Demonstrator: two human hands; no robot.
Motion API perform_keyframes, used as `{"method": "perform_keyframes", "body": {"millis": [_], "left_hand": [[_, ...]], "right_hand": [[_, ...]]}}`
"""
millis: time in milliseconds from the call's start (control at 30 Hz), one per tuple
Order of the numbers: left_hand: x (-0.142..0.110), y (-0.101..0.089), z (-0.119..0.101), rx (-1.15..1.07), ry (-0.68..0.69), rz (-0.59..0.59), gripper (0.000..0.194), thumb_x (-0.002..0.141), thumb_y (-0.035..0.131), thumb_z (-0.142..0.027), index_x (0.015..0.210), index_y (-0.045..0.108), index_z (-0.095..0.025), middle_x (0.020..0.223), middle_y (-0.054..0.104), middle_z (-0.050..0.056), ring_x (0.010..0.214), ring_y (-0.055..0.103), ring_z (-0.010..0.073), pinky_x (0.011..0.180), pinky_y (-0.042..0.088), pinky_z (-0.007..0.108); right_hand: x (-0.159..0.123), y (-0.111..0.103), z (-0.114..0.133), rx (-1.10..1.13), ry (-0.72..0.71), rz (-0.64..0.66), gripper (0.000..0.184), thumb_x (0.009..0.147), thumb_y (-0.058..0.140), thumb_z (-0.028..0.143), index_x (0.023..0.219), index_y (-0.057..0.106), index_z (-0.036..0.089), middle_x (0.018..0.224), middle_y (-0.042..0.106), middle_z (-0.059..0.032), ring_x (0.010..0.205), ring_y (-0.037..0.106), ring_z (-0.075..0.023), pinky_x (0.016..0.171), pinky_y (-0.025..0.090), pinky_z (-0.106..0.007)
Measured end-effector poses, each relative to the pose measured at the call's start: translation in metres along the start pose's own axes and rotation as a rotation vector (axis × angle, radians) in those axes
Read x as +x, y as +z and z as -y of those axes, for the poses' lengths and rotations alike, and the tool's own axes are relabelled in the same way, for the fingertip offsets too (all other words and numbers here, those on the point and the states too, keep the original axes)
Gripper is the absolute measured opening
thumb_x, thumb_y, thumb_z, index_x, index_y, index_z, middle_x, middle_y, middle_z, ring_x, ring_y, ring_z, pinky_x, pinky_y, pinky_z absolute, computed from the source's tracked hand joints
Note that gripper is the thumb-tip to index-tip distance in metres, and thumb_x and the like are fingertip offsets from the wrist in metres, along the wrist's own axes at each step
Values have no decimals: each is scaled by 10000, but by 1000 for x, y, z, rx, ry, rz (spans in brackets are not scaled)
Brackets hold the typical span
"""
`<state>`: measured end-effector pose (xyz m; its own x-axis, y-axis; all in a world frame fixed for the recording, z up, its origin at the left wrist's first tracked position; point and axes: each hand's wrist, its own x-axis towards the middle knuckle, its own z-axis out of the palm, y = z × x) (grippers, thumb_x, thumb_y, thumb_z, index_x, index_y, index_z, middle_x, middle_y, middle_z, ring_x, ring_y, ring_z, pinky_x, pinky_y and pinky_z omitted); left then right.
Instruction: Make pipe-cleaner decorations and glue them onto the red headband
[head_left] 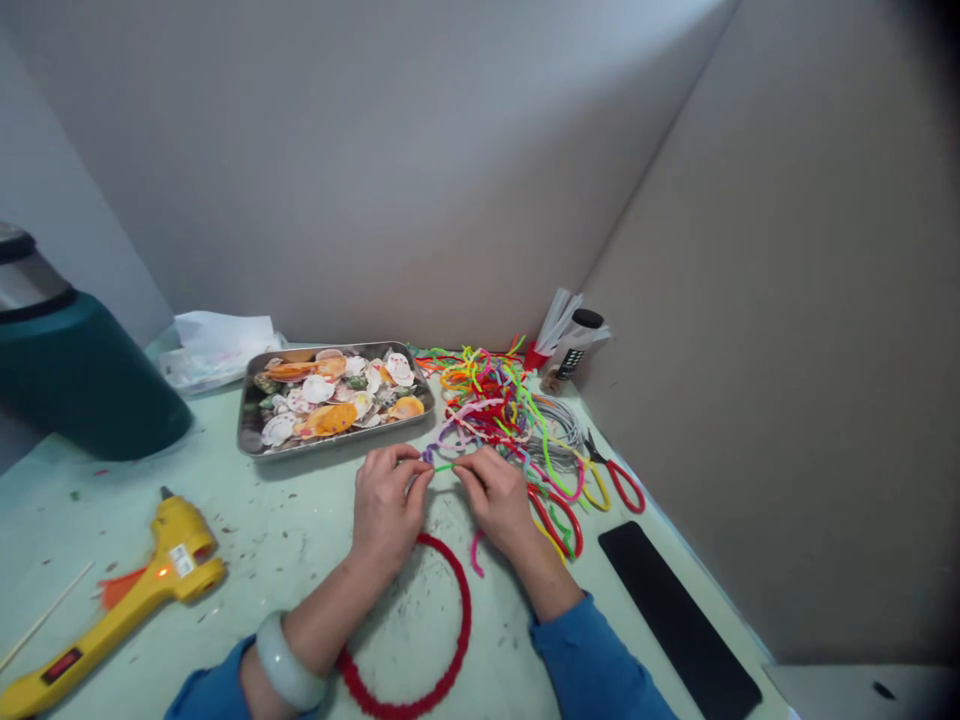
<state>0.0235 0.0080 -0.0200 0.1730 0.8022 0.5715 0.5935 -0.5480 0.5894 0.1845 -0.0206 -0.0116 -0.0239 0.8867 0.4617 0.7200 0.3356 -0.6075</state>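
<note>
Between my two hands stretches a short green pipe cleaner (444,467), pinched at both ends. My left hand (390,495) has thumb and fingertips closed on its left end, and a bit of purple pipe cleaner (429,452) shows at those fingertips. My right hand (496,492) pinches the other end. Below my hands a red fuzzy ring (463,610) lies flat on the table, partly hidden by my left forearm. Near my right wrist is a small pink piece of pipe cleaner (476,555).
A metal tray (337,452) of seashells stands behind my left hand. Tangled colourful pipe cleaners (499,395), grey wire (559,425) and red-handled scissors (626,487) lie to the right. A yellow glue gun (154,590) and teal bottle (94,370) are left; a black strip (675,615) lies right.
</note>
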Motion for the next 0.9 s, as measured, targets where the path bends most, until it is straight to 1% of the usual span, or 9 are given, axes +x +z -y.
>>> {"method": "perform_keyframes", "body": {"millis": [100,167,267,367,433,567,700,800,900], "left_hand": [[2,-3,-3,-94,1,-11,130,831,528,-228,744,617,-191,882,586,54,861,533,205,788,422,352],[3,-4,-3,-138,-33,-50,134,834,521,-225,728,595,-187,873,574,51,857,533,198,782,422,338],[3,-6,-3,-164,-79,-104,125,836,513,-216,734,578,-184,875,560,48,859,531,192,782,421,327],[2,-5,-3,-179,-87,-118,118,842,506,-216,748,569,-185,877,550,44,865,531,188,783,422,319],[1,-5,-3,-192,-98,-125,117,845,505,-219,748,560,-185,878,545,42,867,534,186,789,422,317],[2,-3,1,-223,-158,-107,135,845,512,-239,729,550,-183,889,541,39,852,540,178,784,422,303],[3,-4,2,-252,-185,-103,144,844,516,-244,718,550,-183,877,540,38,848,530,175,772,410,290],[3,-6,-4,-327,-121,-32,146,857,500,-225,727,547,-179,879,535,40,851,524,168,781,395,287],[5,-7,-9,-474,-18,121,148,864,488,-212,732,546,-179,870,541,39,851,527,161,788,394,283]], "right_hand": [[4,-7,-2,179,60,-37,167,869,521,273,799,652,197,781,635,-28,748,584,-155,703,437,-256],[6,-12,-5,254,119,-78,157,850,544,279,768,646,194,765,636,-20,731,581,-153,691,438,-255],[8,-17,-11,275,173,-122,167,839,552,295,740,636,190,747,627,-16,717,564,-152,679,425,-255],[8,-21,-16,274,209,-133,187,823,560,326,722,631,186,711,604,-8,675,531,-145,637,403,-251],[8,-23,-20,312,269,-163,199,808,571,345,706,620,181,653,564,9,616,491,-130,586,380,-241],[10,-29,-25,443,385,-225,227,793,585,373,676,576,179,539,444,53,504,382,-96,501,316,-225],[10,-34,-27,446,395,-243,264,781,604,378,621,535,180,499,400,66,475,337,-85,471,281,-224],[11,-39,-30,529,422,-283,305,770,620,374,575,485,182,474,378,71,449,313,-77,445,251,-222],[12,-43,-33,802,467,-313,312,764,629,372,583,459,185,462,335,87,406,268,-59,420,222,-213]]}}
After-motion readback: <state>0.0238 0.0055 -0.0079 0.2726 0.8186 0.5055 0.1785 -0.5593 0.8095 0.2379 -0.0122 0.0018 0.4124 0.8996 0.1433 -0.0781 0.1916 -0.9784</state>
